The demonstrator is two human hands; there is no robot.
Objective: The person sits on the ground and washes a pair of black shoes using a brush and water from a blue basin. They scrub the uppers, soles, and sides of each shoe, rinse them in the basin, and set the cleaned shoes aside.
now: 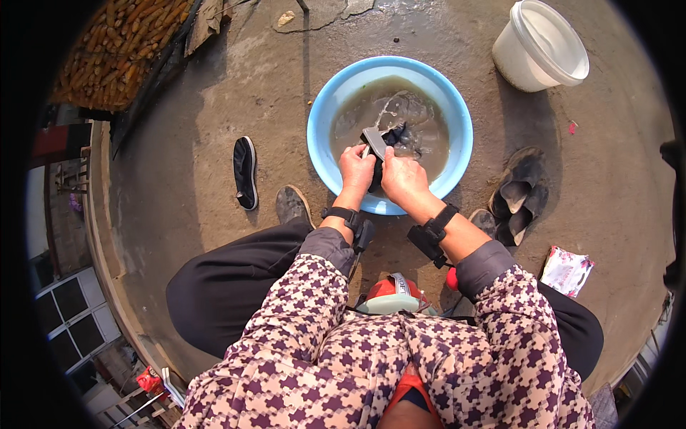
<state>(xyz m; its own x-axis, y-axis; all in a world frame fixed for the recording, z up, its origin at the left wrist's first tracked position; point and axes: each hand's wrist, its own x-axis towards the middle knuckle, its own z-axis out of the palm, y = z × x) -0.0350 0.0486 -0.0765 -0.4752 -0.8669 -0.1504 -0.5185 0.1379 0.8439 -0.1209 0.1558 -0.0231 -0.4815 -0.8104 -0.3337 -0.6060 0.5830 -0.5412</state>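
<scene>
A blue plastic basin (317, 128) of murky grey-brown water stands before me. Over its near side, my left hand (356, 170) and my right hand (404, 174) are close together, both closed on what looks like a black cloth shoe (375, 174). A flat grey piece (374, 140) sticks up between my fingers; whether it is the shoe's sole or a separate tool, I cannot tell. Dark wet fabric (395, 134) touches the water just beyond, where the surface ripples. Left of the basin lies a black cloth shoe with a white-edged sole (246, 172).
A white plastic bucket (522, 59) stands at the upper right. Dark shoes (517, 195) lie right of the basin, above a white flowered packet (567, 272). Corn cobs (120, 53) are heaped at the upper left. My own feet flank the basin's near side.
</scene>
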